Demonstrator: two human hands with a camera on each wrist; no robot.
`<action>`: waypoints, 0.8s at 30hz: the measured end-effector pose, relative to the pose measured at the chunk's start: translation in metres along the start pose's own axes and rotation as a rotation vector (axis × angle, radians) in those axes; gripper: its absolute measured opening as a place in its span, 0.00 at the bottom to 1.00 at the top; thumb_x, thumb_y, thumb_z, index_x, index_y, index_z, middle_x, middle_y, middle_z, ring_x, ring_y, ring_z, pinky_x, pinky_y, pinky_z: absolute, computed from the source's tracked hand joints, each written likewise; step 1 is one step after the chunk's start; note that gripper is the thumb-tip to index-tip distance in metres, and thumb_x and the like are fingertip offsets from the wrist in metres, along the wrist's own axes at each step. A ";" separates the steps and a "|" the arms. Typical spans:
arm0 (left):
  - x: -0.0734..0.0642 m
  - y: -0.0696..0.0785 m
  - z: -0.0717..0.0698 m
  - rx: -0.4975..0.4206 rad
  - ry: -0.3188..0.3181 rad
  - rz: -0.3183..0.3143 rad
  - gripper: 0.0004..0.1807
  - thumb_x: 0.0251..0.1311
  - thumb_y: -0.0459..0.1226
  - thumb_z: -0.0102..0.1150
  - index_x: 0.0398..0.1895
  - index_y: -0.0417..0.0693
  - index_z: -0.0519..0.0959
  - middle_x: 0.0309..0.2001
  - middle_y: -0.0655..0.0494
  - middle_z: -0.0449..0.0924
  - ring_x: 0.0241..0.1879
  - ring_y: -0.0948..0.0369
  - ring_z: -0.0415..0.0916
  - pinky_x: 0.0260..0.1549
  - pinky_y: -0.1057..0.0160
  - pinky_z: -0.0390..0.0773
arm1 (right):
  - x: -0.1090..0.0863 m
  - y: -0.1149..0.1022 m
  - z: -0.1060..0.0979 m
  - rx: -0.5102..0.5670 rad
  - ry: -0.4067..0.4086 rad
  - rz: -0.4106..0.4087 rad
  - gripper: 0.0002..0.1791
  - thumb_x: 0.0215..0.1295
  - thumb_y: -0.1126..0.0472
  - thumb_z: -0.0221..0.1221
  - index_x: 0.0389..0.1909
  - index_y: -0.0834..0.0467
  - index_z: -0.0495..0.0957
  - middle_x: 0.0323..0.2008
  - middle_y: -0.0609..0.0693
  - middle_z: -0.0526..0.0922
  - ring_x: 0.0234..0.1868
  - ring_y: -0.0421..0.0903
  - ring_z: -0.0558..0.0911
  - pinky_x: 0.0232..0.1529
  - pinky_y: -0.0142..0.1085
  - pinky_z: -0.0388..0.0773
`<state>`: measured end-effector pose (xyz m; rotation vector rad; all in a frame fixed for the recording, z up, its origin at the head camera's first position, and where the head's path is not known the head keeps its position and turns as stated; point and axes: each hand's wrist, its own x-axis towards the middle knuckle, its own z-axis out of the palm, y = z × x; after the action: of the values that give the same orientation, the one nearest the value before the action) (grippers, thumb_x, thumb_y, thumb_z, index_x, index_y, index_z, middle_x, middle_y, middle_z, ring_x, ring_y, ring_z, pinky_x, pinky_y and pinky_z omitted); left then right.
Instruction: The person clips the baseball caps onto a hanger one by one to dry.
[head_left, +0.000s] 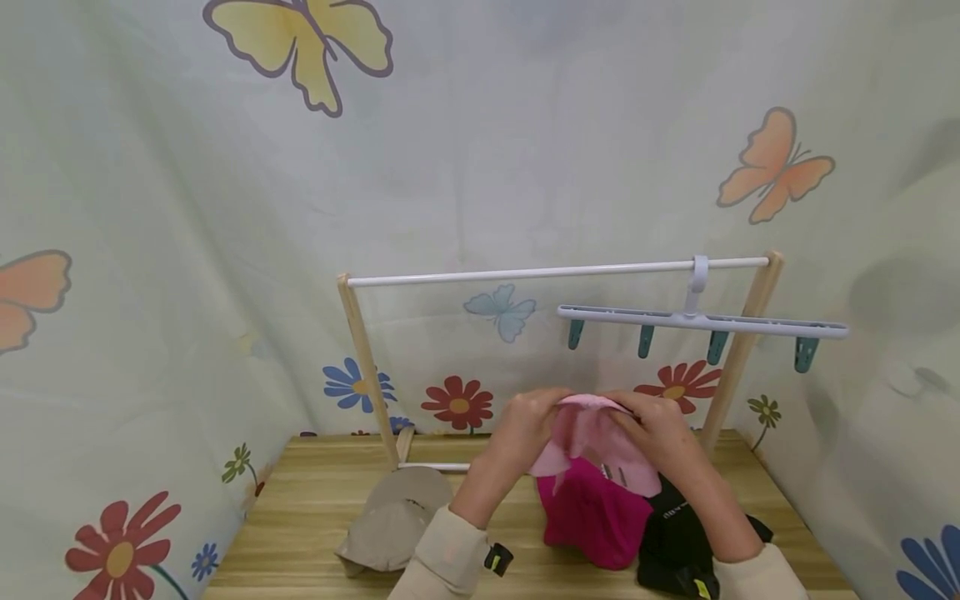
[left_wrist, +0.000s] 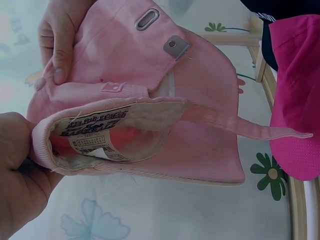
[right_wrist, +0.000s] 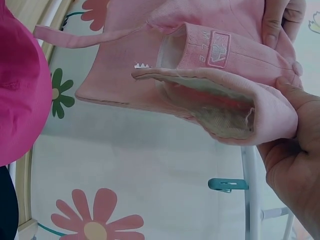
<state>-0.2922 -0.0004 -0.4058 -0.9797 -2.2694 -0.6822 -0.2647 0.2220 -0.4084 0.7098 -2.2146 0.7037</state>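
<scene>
Both hands hold a light pink cap (head_left: 633,467) above the table. My left hand (head_left: 525,423) pinches its crown on the left, and my right hand (head_left: 662,425) grips the other side. In the left wrist view, the cap's back strap (left_wrist: 230,124) hangs loose, apart from its metal buckle (left_wrist: 176,46), and printed labels (left_wrist: 92,142) show inside the crown. The right wrist view shows an embroidered patch (right_wrist: 219,48) on the cap and the right thumb against the crown. Below the hands lies a magenta cap (head_left: 596,521), partly behind the pink one.
A beige cap (head_left: 405,512) lies left on the wooden table (head_left: 285,517); a black cap (head_left: 667,542) lies right, partly behind the right forearm. Behind stands a rack with a white bar (head_left: 517,273). A hanger (head_left: 637,317) with several teal clips (head_left: 717,347) hangs from its right end.
</scene>
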 end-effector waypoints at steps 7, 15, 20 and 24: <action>0.001 0.003 0.001 0.004 0.004 0.002 0.11 0.69 0.33 0.61 0.51 0.47 0.85 0.46 0.55 0.88 0.47 0.62 0.86 0.49 0.71 0.81 | -0.001 0.001 -0.003 -0.013 0.010 0.005 0.16 0.55 0.74 0.70 0.45 0.61 0.87 0.37 0.53 0.89 0.34 0.48 0.88 0.35 0.45 0.87; 0.003 0.006 0.004 -0.027 -0.004 -0.002 0.10 0.70 0.33 0.60 0.51 0.46 0.85 0.46 0.54 0.88 0.46 0.62 0.86 0.49 0.72 0.81 | -0.003 0.003 -0.006 -0.021 0.019 0.003 0.16 0.54 0.74 0.70 0.45 0.61 0.87 0.37 0.54 0.90 0.35 0.50 0.89 0.37 0.47 0.87; 0.005 0.007 0.005 -0.043 0.012 0.009 0.10 0.70 0.33 0.60 0.50 0.47 0.86 0.45 0.55 0.89 0.46 0.63 0.86 0.50 0.72 0.80 | -0.003 0.006 -0.008 -0.038 0.036 -0.007 0.16 0.53 0.74 0.71 0.44 0.60 0.87 0.35 0.53 0.90 0.34 0.48 0.88 0.38 0.32 0.85; 0.007 0.008 0.006 -0.041 0.018 0.010 0.10 0.69 0.33 0.61 0.50 0.48 0.86 0.45 0.56 0.89 0.45 0.64 0.86 0.49 0.74 0.80 | -0.003 0.007 -0.009 -0.037 0.035 -0.001 0.15 0.54 0.74 0.71 0.44 0.60 0.87 0.35 0.52 0.90 0.33 0.46 0.88 0.39 0.24 0.82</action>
<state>-0.2916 0.0112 -0.4036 -0.9996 -2.2414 -0.7326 -0.2636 0.2337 -0.4069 0.6755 -2.1896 0.6680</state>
